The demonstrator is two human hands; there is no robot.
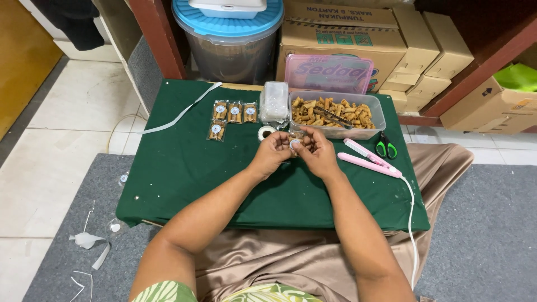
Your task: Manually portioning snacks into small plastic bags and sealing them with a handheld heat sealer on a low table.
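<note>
— green cloth (184, 168) over a low table, cartons and a lidded bin behind it. what have you got between your hands?

— a small clear packet of snacks (295, 140) with a round sticker (294, 144), held over the cloth's far middle, just in front of the clear tub of fried sticks (335, 114).

— it looks light and crinkly, slick film, brittle pieces inside (squeeze and they would likely crumble). pinch it by the edges, not the belly.

— your left hand (272, 152) and right hand (318, 151) meet knuckle to knuckle, fingers curled narrow around the packet, thumbs on top, forearms angled inward. finished packets (232, 114) lie to the left, pink sealer (369, 159) and scissors (385, 146) to the right.
</note>
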